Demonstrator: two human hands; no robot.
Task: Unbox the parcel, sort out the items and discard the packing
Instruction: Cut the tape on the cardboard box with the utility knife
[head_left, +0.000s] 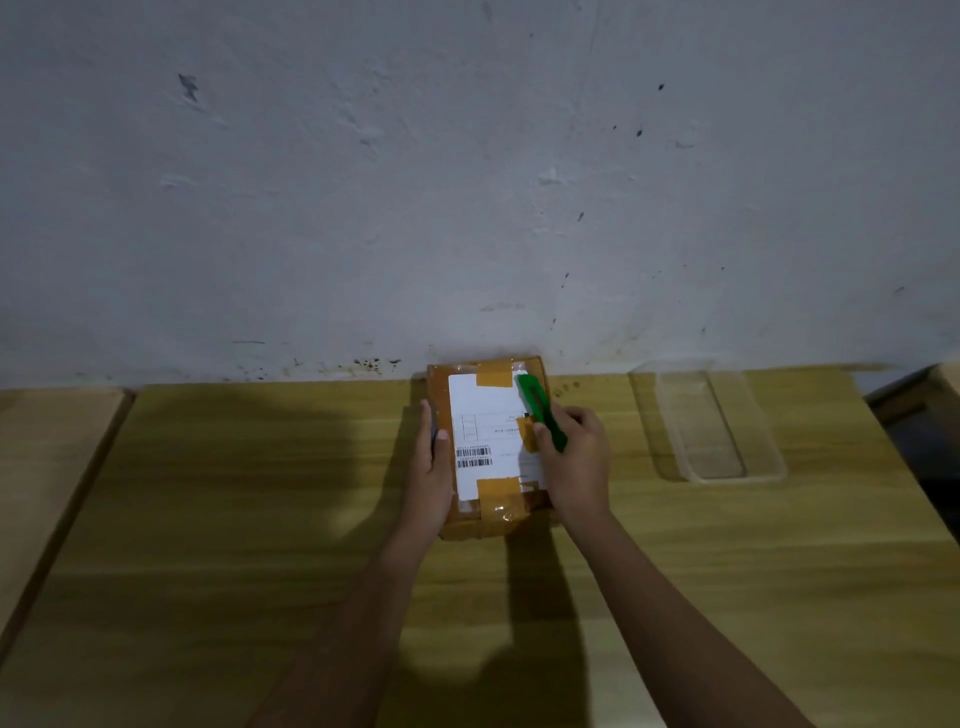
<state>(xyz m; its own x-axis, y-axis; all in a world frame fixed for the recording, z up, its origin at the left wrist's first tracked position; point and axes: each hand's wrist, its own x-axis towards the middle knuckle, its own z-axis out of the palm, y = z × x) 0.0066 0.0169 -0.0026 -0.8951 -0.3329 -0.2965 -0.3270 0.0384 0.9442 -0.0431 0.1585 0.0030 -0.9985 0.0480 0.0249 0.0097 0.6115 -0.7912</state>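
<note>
Clear tray (701, 431) right of parcel (483, 410)

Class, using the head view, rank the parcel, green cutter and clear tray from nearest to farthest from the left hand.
1. Parcel, the left hand holds its left edge.
2. Green cutter, over the parcel's right side.
3. Clear tray, far to the right.

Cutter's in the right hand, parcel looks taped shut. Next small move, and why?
Probably draw the green cutter toward the body along the right edge of the parcel to slit the tape. The parcel is sealed, the right hand grips the cutter with its tip near the far right corner, and the left hand holds the left side steady.
</note>
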